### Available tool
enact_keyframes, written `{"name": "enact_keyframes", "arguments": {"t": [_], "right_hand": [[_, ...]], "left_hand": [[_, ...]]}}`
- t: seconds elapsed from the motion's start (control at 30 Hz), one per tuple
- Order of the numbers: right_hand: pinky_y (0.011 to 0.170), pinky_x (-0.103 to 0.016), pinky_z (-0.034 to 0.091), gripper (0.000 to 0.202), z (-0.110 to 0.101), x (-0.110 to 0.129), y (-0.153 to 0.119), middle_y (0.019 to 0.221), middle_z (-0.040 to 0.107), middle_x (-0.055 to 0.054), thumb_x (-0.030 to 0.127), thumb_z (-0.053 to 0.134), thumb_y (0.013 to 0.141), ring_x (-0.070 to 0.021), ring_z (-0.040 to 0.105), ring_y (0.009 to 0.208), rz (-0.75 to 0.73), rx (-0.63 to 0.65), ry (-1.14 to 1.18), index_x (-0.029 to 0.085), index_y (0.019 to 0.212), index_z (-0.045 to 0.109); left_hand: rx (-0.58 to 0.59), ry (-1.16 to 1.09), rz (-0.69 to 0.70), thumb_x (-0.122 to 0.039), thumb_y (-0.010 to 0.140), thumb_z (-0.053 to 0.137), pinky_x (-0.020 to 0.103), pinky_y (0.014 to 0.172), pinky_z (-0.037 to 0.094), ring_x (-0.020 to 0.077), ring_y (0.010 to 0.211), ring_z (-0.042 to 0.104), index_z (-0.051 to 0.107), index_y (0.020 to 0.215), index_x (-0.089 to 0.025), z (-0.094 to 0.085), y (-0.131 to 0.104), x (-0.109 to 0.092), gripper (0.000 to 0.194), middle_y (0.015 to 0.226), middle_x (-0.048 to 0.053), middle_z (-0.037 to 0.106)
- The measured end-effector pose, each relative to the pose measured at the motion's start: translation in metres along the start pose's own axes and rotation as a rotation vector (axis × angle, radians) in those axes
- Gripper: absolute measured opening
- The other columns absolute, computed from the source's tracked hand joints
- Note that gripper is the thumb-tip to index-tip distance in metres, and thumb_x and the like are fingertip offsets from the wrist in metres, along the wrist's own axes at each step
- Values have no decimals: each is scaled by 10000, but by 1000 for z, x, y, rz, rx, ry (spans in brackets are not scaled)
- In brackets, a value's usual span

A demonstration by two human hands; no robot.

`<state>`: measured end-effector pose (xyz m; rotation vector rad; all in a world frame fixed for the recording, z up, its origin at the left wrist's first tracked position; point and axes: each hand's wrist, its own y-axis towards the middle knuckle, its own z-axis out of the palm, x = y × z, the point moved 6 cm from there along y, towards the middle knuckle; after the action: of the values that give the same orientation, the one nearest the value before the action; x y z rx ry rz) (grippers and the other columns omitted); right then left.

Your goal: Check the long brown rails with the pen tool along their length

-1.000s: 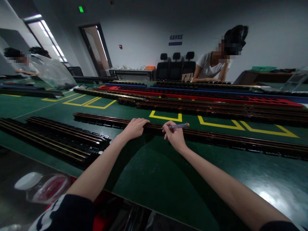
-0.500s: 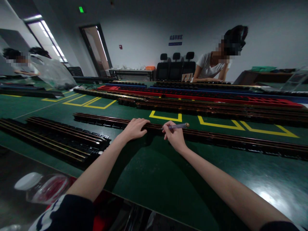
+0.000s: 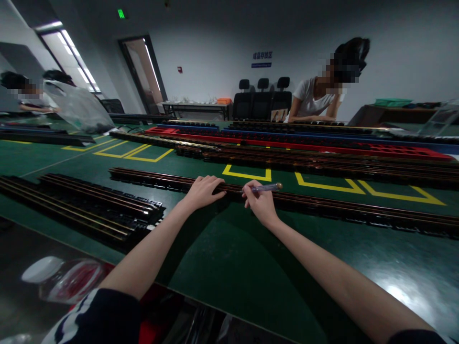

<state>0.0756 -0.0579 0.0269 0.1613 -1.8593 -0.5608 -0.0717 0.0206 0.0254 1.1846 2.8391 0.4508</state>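
A long dark strip with copper-coloured rails lies across the green table in front of me. My left hand rests over this strip left of its middle, fingers laid across it and thumb held apart on the near side. A little to the right, my right hand pinches a pen with a clear barrel and a gold-coloured end. The pen's thin tip points left, down at the strip between my hands; whether it touches cannot be made out.
More railed strips lie at the left. Further back are stacked strips and a red tray. A plastic bag stands at the far left, a lidded jar below the near edge. A person leans over the far side.
My left thumb has stretched slightly to the right along the strip, and the left hand has shifted a touch. My right hand and the pen stay nearly in place.
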Motion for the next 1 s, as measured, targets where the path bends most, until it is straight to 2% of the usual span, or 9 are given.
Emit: {"name": "enact_keyframes", "arguments": {"t": [0.67,1.0], "right_hand": [[400,-214,412,221,-1,5,-2,643,588,-1,365,503,853,-93,534,423,-25,-19,7,193,715,518],[391,-221,402,235,-1,5,-2,625,593,-4,373,493,864,-106,542,412,-36,-23,-23,190,721,526]], "left_hand": [[-8,-31,2,-351,842,472,403,872,389,266,1053,538,562,1135,-201,-8,0,1,341,1125,90,627],[-70,-144,47,-161,749,470,420,907,383,254,1152,456,562,1127,-235,-13,0,3,395,1184,59,595]]}}
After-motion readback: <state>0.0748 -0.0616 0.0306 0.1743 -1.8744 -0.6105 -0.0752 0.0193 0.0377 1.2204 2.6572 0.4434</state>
